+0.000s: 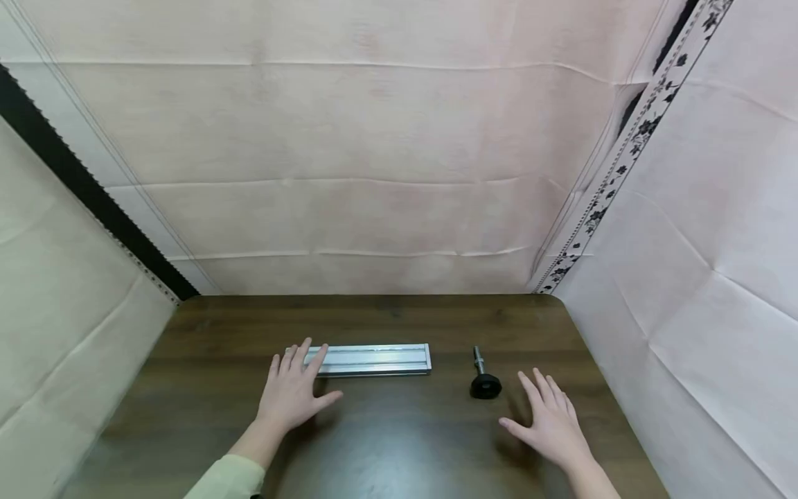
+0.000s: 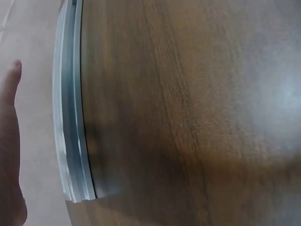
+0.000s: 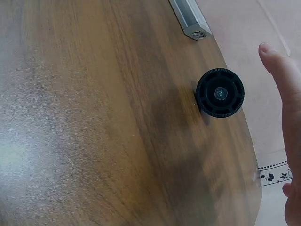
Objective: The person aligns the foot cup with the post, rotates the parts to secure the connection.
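Note:
A silvery grooved aluminium profile [image 1: 380,360] lies crosswise on the brown wooden table; the left wrist view shows its long ribbed side [image 2: 70,103]. Over its left end is my left hand [image 1: 291,391], fingers spread and thumb out, hiding that end in the head view. To the right of the profile lies a levelling foot [image 1: 485,384], a threaded metal stud with a round black base. In the right wrist view the ribbed underside of the base [image 3: 220,92] faces the camera. My right hand [image 1: 551,423], fingers straight and apart, is just right of the foot and holds nothing.
The wooden table [image 1: 386,443] has rounded far corners. Creased pale cloth [image 1: 374,138] hangs behind it, with more cloth at the left [image 1: 75,312] and right [image 1: 704,291] sides. A floral border strip [image 1: 614,184] runs down the right corner.

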### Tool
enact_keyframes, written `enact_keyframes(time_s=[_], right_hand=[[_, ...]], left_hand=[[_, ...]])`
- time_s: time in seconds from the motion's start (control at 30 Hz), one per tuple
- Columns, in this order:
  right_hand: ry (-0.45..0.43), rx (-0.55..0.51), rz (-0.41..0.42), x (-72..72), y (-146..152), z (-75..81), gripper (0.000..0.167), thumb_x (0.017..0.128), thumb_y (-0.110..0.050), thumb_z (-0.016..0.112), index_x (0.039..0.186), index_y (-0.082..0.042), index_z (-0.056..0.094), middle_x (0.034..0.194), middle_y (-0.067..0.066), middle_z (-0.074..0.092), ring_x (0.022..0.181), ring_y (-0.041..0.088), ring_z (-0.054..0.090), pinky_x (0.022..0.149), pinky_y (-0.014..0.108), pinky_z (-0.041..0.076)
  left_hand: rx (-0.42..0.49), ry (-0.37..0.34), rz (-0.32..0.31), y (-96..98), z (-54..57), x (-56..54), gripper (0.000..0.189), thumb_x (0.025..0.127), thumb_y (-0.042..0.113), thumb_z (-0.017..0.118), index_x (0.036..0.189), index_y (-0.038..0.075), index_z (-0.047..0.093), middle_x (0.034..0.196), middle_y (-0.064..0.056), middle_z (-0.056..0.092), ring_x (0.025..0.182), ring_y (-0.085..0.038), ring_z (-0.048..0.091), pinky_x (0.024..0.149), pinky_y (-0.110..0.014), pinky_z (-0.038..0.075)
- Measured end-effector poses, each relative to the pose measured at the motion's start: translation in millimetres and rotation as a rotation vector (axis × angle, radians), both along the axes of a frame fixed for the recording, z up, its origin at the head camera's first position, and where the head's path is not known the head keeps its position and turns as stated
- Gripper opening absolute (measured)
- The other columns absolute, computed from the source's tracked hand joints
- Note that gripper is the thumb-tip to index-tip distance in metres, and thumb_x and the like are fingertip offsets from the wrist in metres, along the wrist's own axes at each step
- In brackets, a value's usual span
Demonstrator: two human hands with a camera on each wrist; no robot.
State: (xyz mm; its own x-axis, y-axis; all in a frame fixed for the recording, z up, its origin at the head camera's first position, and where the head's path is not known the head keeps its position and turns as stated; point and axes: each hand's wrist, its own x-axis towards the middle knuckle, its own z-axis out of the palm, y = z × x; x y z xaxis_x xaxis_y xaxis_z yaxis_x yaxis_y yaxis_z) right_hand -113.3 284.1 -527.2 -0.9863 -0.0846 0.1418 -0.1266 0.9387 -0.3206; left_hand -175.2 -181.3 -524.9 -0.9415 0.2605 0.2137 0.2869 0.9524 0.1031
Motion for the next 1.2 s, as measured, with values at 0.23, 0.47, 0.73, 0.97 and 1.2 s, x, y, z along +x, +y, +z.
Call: enact_keyframes(time_s=[0.23,0.47,0.73,0.97,1.2], right_hand=[[0.001,0.006,-0.011,2.8,-1,-3.8,0.092,0.074,-0.060,0.068,0.145,-0.016,0.031,0.148,0.021,0.025,0.133,0.044,0.019,0.097,0.066,0.017],[0.027,0.020,-0.015,2.5,-2,-5.6,0.091,0.073,-0.060,0.069,0.145,-0.015,0.033,0.147,0.021,0.027,0.132,0.043,0.022,0.096,0.066,0.020],[0.051,0.013,-0.020,3.3,-6,-10.2,0.091,0.073,-0.059,0.069,0.144,-0.015,0.033,0.146,0.021,0.029,0.132,0.043,0.024,0.096,0.065,0.021],[0.084,0.016,-0.037,4.0,-4,-10.1,0.092,0.072,-0.058,0.072,0.143,-0.014,0.035,0.145,0.022,0.031,0.130,0.043,0.026,0.095,0.065,0.022],[0.070,0.026,-0.046,4.4,-1,-11.9,0.092,0.072,-0.058,0.071,0.143,-0.014,0.034,0.146,0.020,0.030,0.131,0.042,0.025,0.096,0.064,0.022]], left_hand=[[0.000,-0.039,-0.032,4.4,-11.1,-15.1,0.096,0.070,0.072,0.060,0.145,0.018,0.035,0.148,-0.019,0.028,0.130,-0.044,0.029,0.102,-0.063,0.019],[-0.004,-0.057,-0.057,4.9,-26.4,-31.2,0.095,0.071,0.073,0.059,0.145,0.017,0.037,0.146,-0.019,0.031,0.129,-0.043,0.032,0.101,-0.064,0.019],[-0.010,-0.069,-0.056,3.3,-37.1,-39.2,0.097,0.069,0.077,0.056,0.144,0.019,0.037,0.146,-0.018,0.032,0.128,-0.042,0.032,0.100,-0.065,0.020],[-0.017,-0.063,-0.061,3.0,-41.5,-44.8,0.096,0.069,0.077,0.056,0.144,0.019,0.037,0.146,-0.018,0.032,0.128,-0.041,0.033,0.099,-0.066,0.020],[-0.024,-0.067,-0.046,3.9,-43.6,-51.4,0.094,0.070,0.075,0.057,0.143,0.018,0.039,0.144,-0.019,0.033,0.127,-0.043,0.032,0.099,-0.067,0.018]])
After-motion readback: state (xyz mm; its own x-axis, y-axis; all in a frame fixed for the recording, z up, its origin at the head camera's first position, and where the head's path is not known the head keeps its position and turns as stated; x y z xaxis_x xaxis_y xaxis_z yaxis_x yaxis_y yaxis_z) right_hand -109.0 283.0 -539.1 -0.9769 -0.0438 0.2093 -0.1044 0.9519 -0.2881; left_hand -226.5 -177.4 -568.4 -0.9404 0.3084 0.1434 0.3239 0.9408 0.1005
